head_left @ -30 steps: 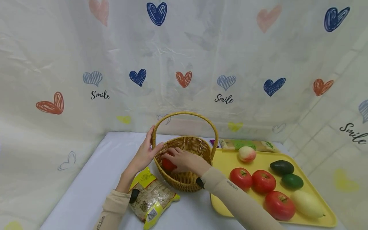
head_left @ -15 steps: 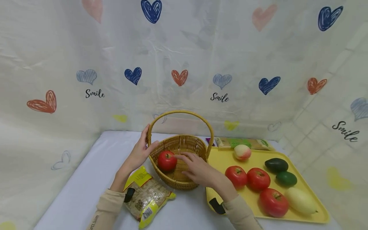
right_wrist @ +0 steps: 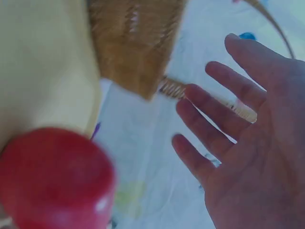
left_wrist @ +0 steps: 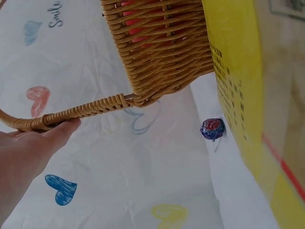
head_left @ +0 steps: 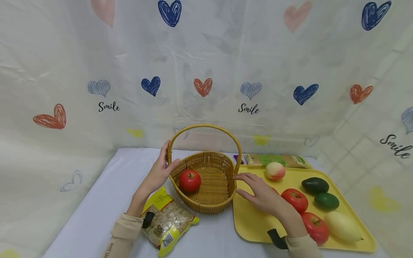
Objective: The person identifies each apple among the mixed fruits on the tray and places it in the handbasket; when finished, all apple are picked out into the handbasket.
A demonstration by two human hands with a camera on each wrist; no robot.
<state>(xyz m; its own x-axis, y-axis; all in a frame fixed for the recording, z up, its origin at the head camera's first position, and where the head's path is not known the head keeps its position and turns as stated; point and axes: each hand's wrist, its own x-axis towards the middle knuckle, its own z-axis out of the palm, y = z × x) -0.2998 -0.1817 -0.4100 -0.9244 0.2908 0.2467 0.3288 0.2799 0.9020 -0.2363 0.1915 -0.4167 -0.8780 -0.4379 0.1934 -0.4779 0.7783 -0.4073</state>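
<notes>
A wicker basket [head_left: 209, 207] with a tall arched handle holds one red apple [head_left: 189, 181] at its left side. My left hand [head_left: 158, 174] rests against the left foot of the handle, fingers behind it and thumb toward the rim; the left wrist view shows that hand [left_wrist: 33, 152] along the handle [left_wrist: 86, 109]. Just past the basket's right side, my right hand [head_left: 262, 193] hovers over the yellow tray [head_left: 251, 229] with nothing in it. In the right wrist view its fingers [right_wrist: 205, 102] are spread and a red apple [right_wrist: 57, 181] lies nearby.
Several red fruits [head_left: 314, 228], a peach [head_left: 275, 171], two dark green fruits [head_left: 326, 201] and a pale long one [head_left: 342, 226] lie on the tray. A yellow food bag [head_left: 169, 222] sits before the basket; a long packet [head_left: 277, 161] lies behind the tray. A small wrapped item [left_wrist: 212, 129] stands left of the basket.
My right hand has let go of the apple in the basket, come out and moved right over the tray. My left hand stays at the handle.
</notes>
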